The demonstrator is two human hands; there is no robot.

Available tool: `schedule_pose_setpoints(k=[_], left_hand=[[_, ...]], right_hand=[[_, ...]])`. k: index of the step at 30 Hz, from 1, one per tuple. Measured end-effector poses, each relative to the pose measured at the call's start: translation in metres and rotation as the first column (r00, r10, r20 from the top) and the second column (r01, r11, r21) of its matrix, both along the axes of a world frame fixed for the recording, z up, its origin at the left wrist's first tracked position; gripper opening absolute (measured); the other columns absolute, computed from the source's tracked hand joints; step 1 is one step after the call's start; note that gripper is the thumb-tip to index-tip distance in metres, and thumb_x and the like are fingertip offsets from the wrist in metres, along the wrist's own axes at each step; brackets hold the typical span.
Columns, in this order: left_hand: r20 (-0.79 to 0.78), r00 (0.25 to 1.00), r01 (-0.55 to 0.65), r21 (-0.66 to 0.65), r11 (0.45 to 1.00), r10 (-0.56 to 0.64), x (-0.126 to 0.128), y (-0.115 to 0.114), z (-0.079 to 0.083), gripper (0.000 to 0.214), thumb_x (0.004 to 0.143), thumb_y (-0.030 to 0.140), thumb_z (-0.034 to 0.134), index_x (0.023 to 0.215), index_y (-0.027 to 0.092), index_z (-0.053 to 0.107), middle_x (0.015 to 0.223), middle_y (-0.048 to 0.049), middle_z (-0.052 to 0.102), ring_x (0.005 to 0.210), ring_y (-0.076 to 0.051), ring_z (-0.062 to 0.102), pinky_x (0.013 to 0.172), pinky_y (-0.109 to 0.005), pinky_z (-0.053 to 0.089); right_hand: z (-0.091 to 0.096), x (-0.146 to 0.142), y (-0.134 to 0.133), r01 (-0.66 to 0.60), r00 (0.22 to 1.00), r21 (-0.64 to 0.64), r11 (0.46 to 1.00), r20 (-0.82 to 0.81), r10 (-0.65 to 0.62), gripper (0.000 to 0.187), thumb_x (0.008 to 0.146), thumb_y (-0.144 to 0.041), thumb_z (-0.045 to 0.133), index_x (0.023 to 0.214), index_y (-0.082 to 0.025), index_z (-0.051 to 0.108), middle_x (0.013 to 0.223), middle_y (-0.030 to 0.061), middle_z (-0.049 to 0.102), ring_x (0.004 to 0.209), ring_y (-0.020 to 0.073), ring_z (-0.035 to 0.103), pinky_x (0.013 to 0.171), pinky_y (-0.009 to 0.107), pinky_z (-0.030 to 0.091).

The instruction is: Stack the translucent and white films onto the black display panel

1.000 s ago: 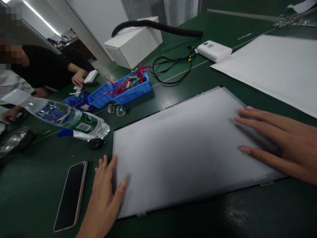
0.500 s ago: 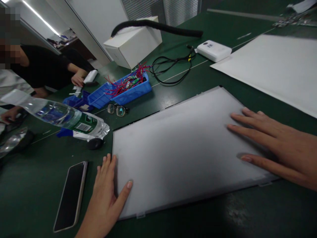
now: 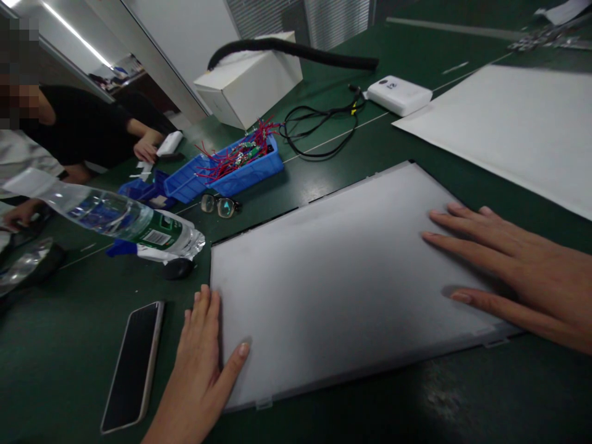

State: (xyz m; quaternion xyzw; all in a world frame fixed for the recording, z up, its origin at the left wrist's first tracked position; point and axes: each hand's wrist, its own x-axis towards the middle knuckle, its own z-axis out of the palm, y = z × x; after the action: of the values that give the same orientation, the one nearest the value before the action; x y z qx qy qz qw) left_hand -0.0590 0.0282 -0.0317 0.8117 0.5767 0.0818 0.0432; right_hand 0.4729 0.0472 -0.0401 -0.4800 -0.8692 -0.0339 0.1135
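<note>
Pale grey, the flat panel (image 3: 342, 277) lay on the green table (image 3: 69, 345) before us. Our right hand (image 3: 527, 271) pressed flat on its right end, fingers spread wide — our left hand (image 3: 201, 370) lay open along its left edge, thumb on top. Neither gripped anything. Behind, a blue bin (image 3: 245, 176) held red wires (image 3: 226, 159).

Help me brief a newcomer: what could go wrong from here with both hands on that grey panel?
Both the right hand and left hand rest bare on the grey panel: they may smudge or press its face.
The water bottle lies tilted near the panel's corner; a leak could reach it.
The phone lies beside the left hand; a nudge could shove it.
</note>
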Motion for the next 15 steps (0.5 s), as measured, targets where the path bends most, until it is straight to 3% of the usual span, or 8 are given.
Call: schedule_pose_setpoints(k=[15], left_hand=[[0.019, 0.999, -0.029, -0.043, 0.999, 0.03, 0.0015, 0.0017, 0.003, 0.082, 0.113, 0.051, 0.05, 0.18, 0.037, 0.005, 0.187, -0.0109, 0.017, 0.17, -0.041, 0.022, 0.131, -0.077, 0.021]], right_hand=[[-0.0017, 0.0042, 0.0015, 0.011, 1.0, -0.03, 0.999, -0.012, -0.011, 0.085, 0.101, -0.066, 0.05, 0.177, -0.038, 0.025, 0.182, 0.0016, 0.032, 0.164, 0.0403, 0.036, 0.131, 0.071, 0.035]])
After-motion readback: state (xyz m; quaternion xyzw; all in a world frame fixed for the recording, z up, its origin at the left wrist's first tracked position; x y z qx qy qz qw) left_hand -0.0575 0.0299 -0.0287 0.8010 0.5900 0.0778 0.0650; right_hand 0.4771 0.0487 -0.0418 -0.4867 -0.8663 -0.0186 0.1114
